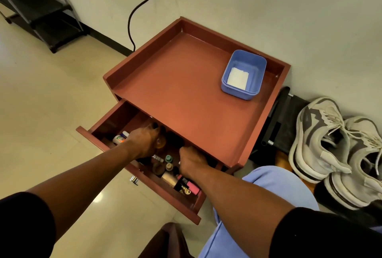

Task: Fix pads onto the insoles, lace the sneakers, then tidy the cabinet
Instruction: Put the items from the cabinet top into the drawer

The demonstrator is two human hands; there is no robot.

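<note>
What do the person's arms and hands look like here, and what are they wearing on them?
Both arms are bare from the hands to above the elbow, where short black sleeves begin. The left hand and right hand wear no gloves, and no watch, bracelet or ring shows on the wrists or the visible parts of the hands. Light blue trousers cover the knee below the right arm.

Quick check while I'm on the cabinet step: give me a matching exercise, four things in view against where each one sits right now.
Things:
1. blue tub
2. sneakers
3. pink case
4. black cable

Places:
A. hanging down the wall behind the cabinet
B. on the floor to the right of the cabinet
C. on the cabinet top, near the right rear corner
D. inside the open drawer, at its right end

Pairs: 1-C, 2-B, 3-D, 4-A
</note>
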